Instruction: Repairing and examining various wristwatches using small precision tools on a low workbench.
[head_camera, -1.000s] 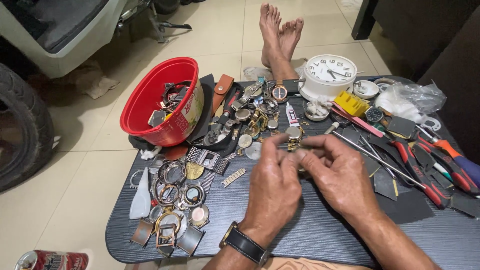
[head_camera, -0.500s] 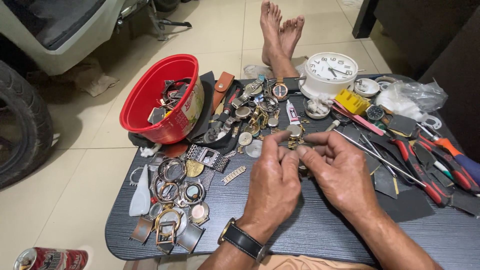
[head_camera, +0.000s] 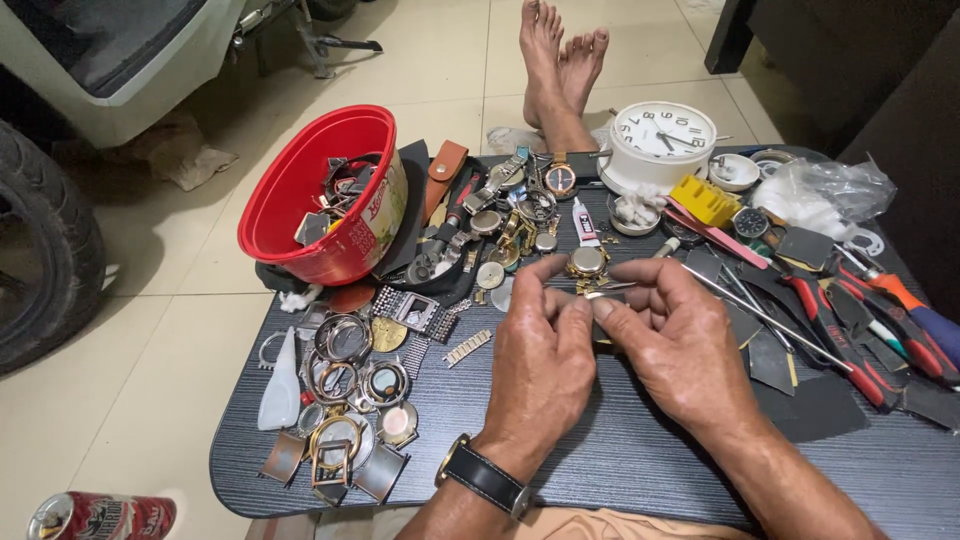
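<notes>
We see both hands meeting over the middle of the dark tabletop (head_camera: 640, 470). The left hand (head_camera: 540, 365) and the right hand (head_camera: 680, 345) each pinch one end of a small gold-toned watch part (head_camera: 598, 293), fingers closed narrow on it; its long axis runs left to right, roughly level, just above the tabletop and just below a round gold watch case (head_camera: 587, 261). The left wrist wears one black-strapped wristwatch (head_camera: 487, 477). We count one red plastic bowl (head_camera: 300, 190) at the left, tilted on its side and holding watch parts, and one white round clock (head_camera: 662, 135) at the far edge. One small yellow box (head_camera: 705, 198) lies beside the clock. One red drinks can (head_camera: 100, 517) lies on the floor.
</notes>
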